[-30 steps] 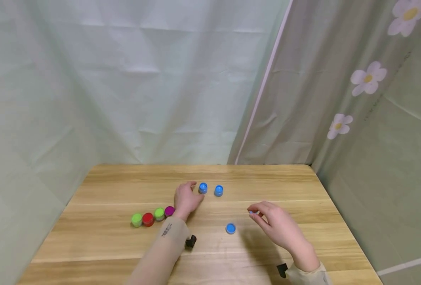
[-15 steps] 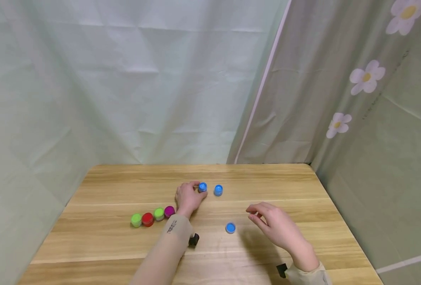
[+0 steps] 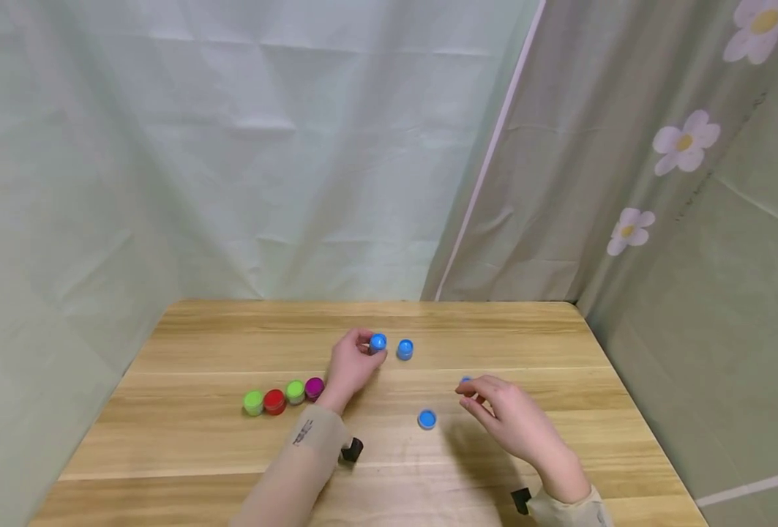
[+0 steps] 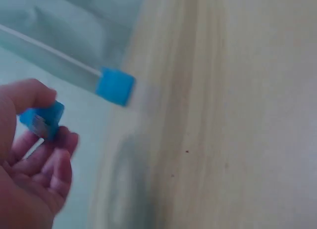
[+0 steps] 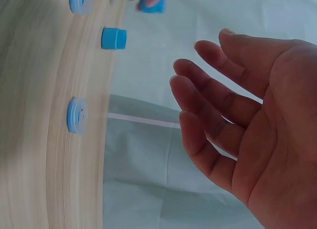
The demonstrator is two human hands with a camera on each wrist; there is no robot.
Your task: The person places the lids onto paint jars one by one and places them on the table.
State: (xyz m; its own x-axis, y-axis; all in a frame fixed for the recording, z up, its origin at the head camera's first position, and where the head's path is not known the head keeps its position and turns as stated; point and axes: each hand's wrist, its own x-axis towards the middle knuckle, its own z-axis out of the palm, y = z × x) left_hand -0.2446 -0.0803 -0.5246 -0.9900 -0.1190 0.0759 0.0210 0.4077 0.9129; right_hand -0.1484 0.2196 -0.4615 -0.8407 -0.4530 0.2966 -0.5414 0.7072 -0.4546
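My left hand (image 3: 354, 364) pinches a small blue jar (image 3: 378, 342) between thumb and fingers, with its open top facing up in the head view. In the left wrist view the held jar (image 4: 43, 121) is blurred and its side shows between the fingertips. A second blue jar (image 3: 405, 350) stands on the table just to the right of it. My right hand (image 3: 517, 419) hovers over the right part of the table, fingers loosely bent and nothing in them. Just past its fingertips, a blue lid (image 3: 466, 380) lies partly hidden; the right wrist view shows this lid (image 5: 77, 115) fully.
Another round blue lid (image 3: 427, 419) lies between the two hands. Left of my left wrist, several capped jars form a row: light green (image 3: 253, 402), red (image 3: 274, 401), green (image 3: 295, 392) and purple (image 3: 315, 389). Pale curtains (image 3: 296, 183) hang behind the wooden table (image 3: 230, 454).
My left hand has reached right, taken hold of the left blue jar and raised it slightly. The right hand has hardly moved; the lid past its fingertips now shows beyond them.
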